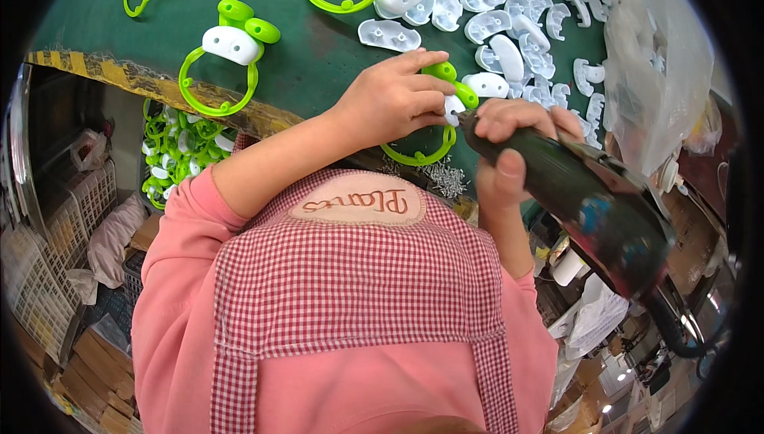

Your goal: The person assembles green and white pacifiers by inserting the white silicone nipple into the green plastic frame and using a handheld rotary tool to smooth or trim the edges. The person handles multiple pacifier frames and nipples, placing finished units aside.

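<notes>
My right hand (517,133) is wrapped round a dark, paint-smudged power screwdriver (585,207) with a cord at its back end. The tool's nose points left at a small white plastic piece (453,106) on a bright green plastic ring (428,157). Whether the bit touches a hole there I cannot tell. With bent fingers, my left hand (395,96) grips this ring part from its left side, below green round lobes (442,72). A heap of small metal screws (446,179) lies just beneath the ring at the table edge.
White plastic pieces (487,26) lie scattered across the green tabletop (318,52). An assembled green ring (216,103) with a white piece rests at left. Below the striped edge, a crate holds many similar rings (179,151). A clear plastic bag (660,44) hangs at right.
</notes>
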A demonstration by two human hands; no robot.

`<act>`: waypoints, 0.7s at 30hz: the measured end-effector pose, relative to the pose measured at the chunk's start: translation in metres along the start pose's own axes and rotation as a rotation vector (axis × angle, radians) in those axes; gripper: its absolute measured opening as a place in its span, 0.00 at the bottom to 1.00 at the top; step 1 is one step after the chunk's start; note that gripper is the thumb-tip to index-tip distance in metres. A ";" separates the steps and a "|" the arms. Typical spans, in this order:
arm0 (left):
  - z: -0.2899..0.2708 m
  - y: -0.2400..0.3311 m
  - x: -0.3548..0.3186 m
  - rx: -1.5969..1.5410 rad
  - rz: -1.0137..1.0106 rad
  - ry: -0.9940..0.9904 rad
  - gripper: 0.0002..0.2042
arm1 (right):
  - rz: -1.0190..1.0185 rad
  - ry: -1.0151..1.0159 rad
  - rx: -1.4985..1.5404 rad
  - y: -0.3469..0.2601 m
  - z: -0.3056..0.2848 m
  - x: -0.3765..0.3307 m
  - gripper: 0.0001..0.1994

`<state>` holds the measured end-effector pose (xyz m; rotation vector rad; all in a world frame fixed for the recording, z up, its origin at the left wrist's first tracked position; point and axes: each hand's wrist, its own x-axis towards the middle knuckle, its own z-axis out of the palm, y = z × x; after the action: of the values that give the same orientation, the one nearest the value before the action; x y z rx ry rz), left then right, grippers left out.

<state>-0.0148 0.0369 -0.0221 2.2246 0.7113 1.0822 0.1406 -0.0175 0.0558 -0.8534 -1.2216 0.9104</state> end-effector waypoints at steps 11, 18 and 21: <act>-0.002 0.000 0.000 -0.016 -0.019 0.025 0.09 | 0.085 0.066 0.119 0.000 0.001 0.016 0.49; -0.008 0.006 0.004 0.065 0.036 0.028 0.09 | 0.008 -0.039 0.012 -0.014 -0.003 0.017 0.42; -0.007 0.008 -0.001 0.034 -0.043 0.056 0.09 | 0.034 -0.005 -0.021 -0.015 0.003 0.014 0.42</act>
<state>-0.0195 0.0325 -0.0135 2.2046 0.8035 1.1234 0.1409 -0.0107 0.0757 -0.8910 -1.2262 0.9294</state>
